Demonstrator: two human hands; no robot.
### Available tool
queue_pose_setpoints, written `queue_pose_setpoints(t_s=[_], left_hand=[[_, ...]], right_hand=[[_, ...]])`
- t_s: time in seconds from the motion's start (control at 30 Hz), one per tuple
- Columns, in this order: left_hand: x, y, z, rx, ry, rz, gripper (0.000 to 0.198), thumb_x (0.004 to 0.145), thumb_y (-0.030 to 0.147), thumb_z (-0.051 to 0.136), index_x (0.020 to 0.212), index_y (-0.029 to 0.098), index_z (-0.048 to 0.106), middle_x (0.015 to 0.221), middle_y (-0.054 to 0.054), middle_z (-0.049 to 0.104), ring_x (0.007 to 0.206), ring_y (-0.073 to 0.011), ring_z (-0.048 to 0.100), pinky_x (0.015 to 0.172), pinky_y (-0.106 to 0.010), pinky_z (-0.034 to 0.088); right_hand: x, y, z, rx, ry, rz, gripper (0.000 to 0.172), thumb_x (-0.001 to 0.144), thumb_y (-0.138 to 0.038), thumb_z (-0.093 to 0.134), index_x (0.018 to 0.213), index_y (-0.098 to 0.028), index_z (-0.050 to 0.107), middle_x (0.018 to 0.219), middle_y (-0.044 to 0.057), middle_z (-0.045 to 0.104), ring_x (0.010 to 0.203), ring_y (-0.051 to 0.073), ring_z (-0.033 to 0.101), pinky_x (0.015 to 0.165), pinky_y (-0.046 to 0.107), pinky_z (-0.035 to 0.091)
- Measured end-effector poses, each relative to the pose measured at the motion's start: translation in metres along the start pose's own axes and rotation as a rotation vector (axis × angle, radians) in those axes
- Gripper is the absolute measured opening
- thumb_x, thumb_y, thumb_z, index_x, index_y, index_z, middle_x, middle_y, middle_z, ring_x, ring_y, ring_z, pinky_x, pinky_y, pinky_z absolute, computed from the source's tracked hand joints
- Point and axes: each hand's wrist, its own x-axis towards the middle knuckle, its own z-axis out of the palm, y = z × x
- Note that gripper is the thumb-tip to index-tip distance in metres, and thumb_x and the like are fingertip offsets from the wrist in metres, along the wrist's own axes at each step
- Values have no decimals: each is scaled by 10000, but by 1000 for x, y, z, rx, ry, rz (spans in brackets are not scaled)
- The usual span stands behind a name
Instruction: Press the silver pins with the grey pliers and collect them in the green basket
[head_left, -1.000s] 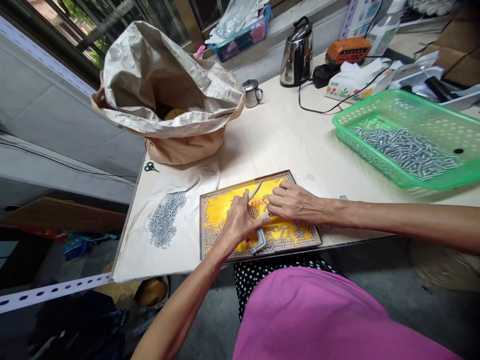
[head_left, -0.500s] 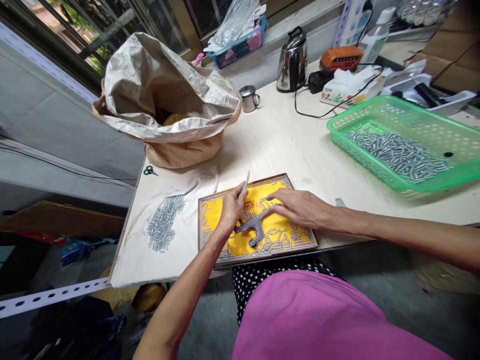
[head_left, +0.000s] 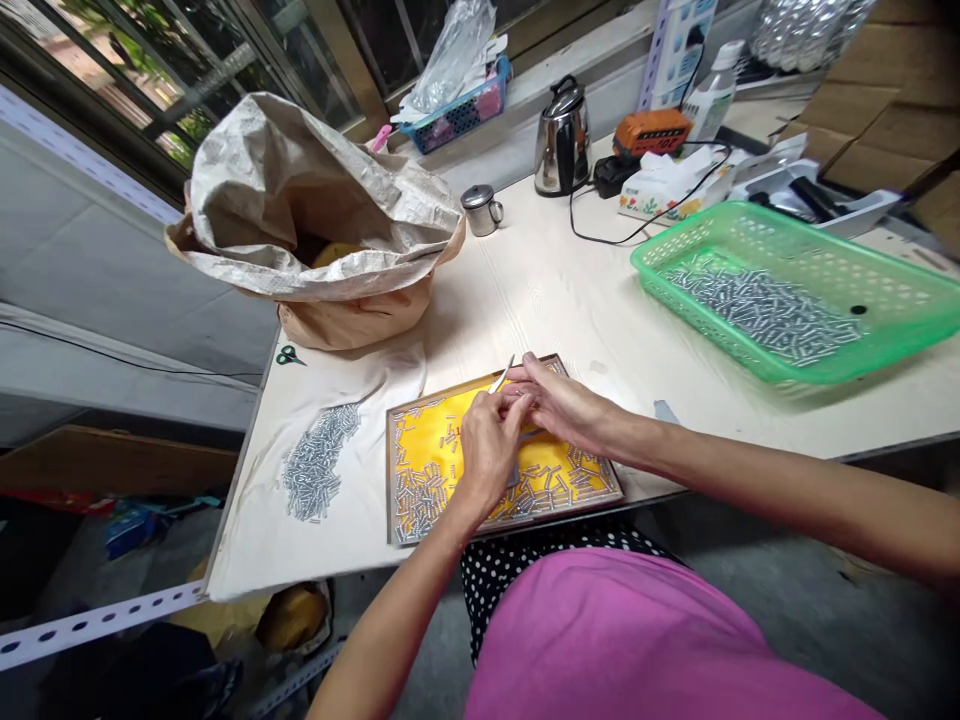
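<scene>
Head view: both hands meet over a framed yellow tray (head_left: 391, 470) at the table's near edge, just in front of the person's lap. The left hand (head_left: 487, 447) is curled shut round a thin grey metal tool (head_left: 501, 377). Only its bright pointed tip shows above the knuckles, with a grey bit below the palm. The right hand (head_left: 564, 407) lies beside it, fingertips bent in against the left's. Whether it pinches the tool, a pin, or nothing cannot be told.

Small metal pins (head_left: 416, 495) lie scattered over the tray, thickest along its rim. More lie in a heap (head_left: 315, 462) on a white cloth (head_left: 330, 530) to the left and in a green basket (head_left: 795, 222) to the right. A paper sack (head_left: 315, 210) stands behind the cloth.

The tool looks light, stiff and sharp at the tip, so it is probably best held by its thicker shank. The pins look tiny, hard, smooth and quick to roll, so each likely needs a fingertip pinch at mid-length.
</scene>
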Motion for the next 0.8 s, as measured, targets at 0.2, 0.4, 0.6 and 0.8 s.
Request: queue_pose_setpoints(t_s=[0.2,0.4,0.6,0.8], left_hand=[[1,-8,2,-368,-81,-245,313,894,356,558,654,164,617,596,-1,575,538,-106,486,532,-234,389],[-20,-15,-16,-598,-38,-366,345,798,480,670,694,154,631,595,11,570,522,-92,503,508,-209,416],[-42,-26,-36,-622,-10,-463,386,715,509,747,740,129,686,555,18,587,519,-99,541,569,-224,462],[-65,-51,-46,-308,-119,-525,360,750,481,689,817,130,728,533,14,612,494,-127,560,519,-231,437]], right_hand=[[-15,20,14,-489,-7,-393,720,915,-726,340,1419,-229,469,1488,134,446,1380,283,405,1182,531,271],[-33,26,17,-702,-151,-518,619,990,-597,276,1486,-255,416,1488,114,464,1385,288,414,1158,574,307],[-27,32,-1,-1058,-204,-678,500,1014,-307,303,1490,-178,384,1428,143,520,1299,251,494,1072,499,421],[-15,41,-44,-1786,-201,-805,275,947,-231,477,1170,-148,615,993,114,666,944,259,532,799,407,402]])
